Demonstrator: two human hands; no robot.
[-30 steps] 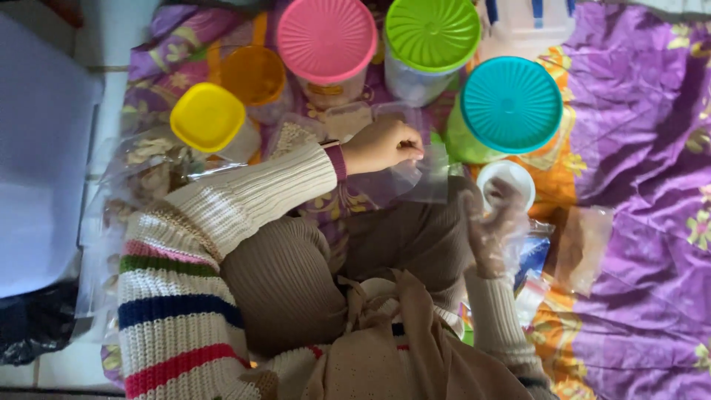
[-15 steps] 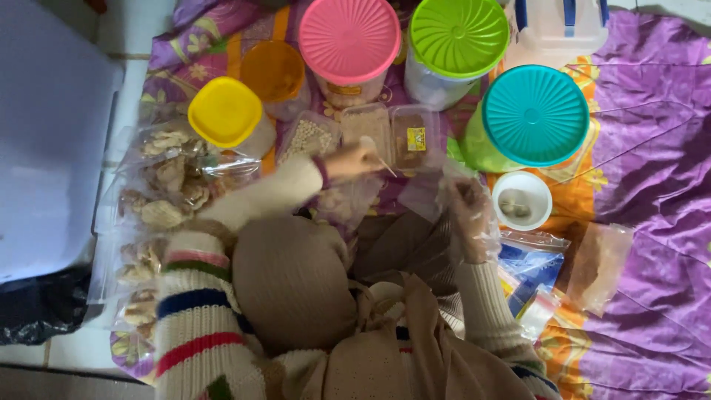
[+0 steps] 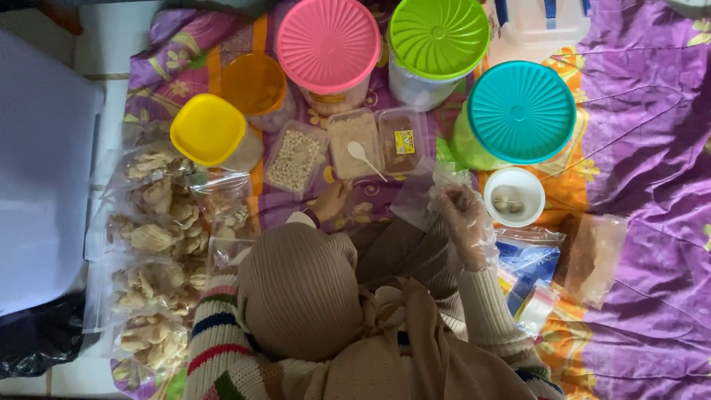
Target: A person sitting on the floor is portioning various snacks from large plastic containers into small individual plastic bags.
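My right hand (image 3: 461, 215), in a thin clear plastic glove, is shut on a small clear plastic bag (image 3: 416, 194) held above my lap. My left hand (image 3: 329, 201) sits low over the patterned cloth just past my knee, partly hidden, with nothing seen in it. A white plastic spoon (image 3: 363, 156) lies across the middle one of three small clear trays (image 3: 354, 137), just beyond the left hand. The left tray (image 3: 295, 159) holds pale round pieces, the right tray (image 3: 400, 141) brown bits.
Round tubs with pink (image 3: 328, 43), green (image 3: 438, 35) and teal (image 3: 521, 111) lids stand at the back, with yellow (image 3: 207, 129) and orange (image 3: 254, 81) ones left. A white bowl (image 3: 515, 197) sits right. Several bags of crackers (image 3: 152, 237) line the left.
My left hand has let go of the white spoon, which now lies on the middle tray, and has pulled back toward my knee. The right hand with the bag stayed near my lap.
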